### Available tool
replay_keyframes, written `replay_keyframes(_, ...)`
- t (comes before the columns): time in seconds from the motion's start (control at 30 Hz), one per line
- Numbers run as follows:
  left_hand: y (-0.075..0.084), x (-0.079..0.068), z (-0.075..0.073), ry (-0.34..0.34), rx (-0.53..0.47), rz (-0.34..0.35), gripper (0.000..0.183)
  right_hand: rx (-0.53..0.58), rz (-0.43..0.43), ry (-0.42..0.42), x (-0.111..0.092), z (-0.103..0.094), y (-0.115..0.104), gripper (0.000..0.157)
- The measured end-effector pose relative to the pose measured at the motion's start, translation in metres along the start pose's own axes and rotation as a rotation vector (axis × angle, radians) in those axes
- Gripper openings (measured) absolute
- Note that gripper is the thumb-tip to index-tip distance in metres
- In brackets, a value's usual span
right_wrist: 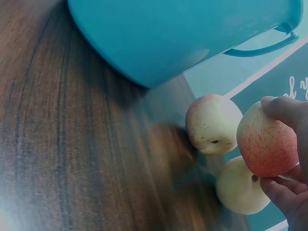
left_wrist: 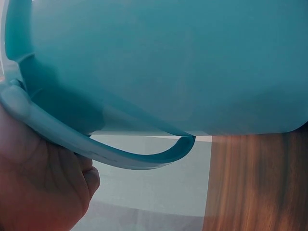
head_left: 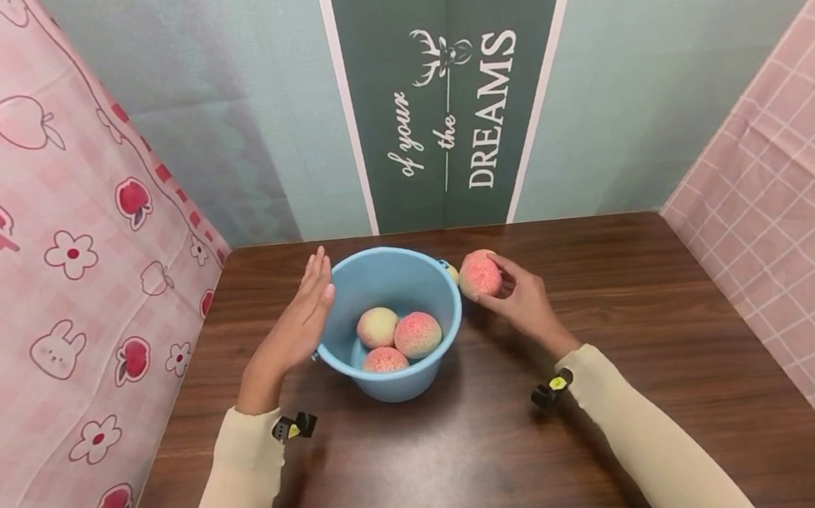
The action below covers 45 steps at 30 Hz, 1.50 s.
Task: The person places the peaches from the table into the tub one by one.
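Bucket (head_left: 397, 387), one: light blue, smooth, seemingly plastic, round-mouthed and tapering; upright on the tabletop (head_left: 417, 467), centre of the head frame. Contents: three peaches (head_left: 418, 335) on its floor, one mostly pale yellow, two speckled red. Handle (left_wrist: 134, 163): curved blue band, hanging down against the outer wall, lower left of the left-wrist frame.

Held peach, one (head_left: 480, 273): rounded, pale yellow flushed with speckled pink-red; just right of the bucket's rim. Right hand (head_left: 523, 301): grip drawn in to the fruit's width, thumb and fingertips pinching it.

Loose peaches, two (right_wrist: 211, 132): pale, each with a dark stem hollow; beside the bucket, lower right of the right-wrist frame.

Left hand (head_left: 299, 321): grip fully extended, fingers straight and together, holding nothing; at the bucket's left rim, contact uncertain.

Tabletop: dark brown, streaked wood grain, glossy at lower centre.

Cloth (head_left: 50, 269), far left: pink, printed with apples, flowers and a rabbit.
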State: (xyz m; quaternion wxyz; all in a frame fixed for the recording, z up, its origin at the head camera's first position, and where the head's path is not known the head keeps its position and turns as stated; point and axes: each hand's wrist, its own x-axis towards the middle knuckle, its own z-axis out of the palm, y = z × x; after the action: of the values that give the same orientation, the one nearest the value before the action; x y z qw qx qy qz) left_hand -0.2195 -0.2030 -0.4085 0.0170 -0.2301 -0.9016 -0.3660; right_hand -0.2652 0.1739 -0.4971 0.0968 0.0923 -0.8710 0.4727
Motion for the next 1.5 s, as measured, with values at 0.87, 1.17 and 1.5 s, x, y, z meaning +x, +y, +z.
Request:
replay_keyframes(0.87,-0.002,0.001,0.001,-0.008,0.007,-0.012,0.057,0.018,-0.084,0.062,0.005,-0.012,-0.03,0.081)
replay_keyframes(1.17,-0.003,0.001,0.002,-0.006,0.013,-0.007,0.057,0.037,-0.083,0.066,0.005,-0.013,-0.039,0.079)
replay_keyframes(1.5,-0.003,0.0,0.002,-0.005,0.017,-0.008,0.056,0.045,-0.084,0.067,0.004,-0.017,-0.05,0.079)
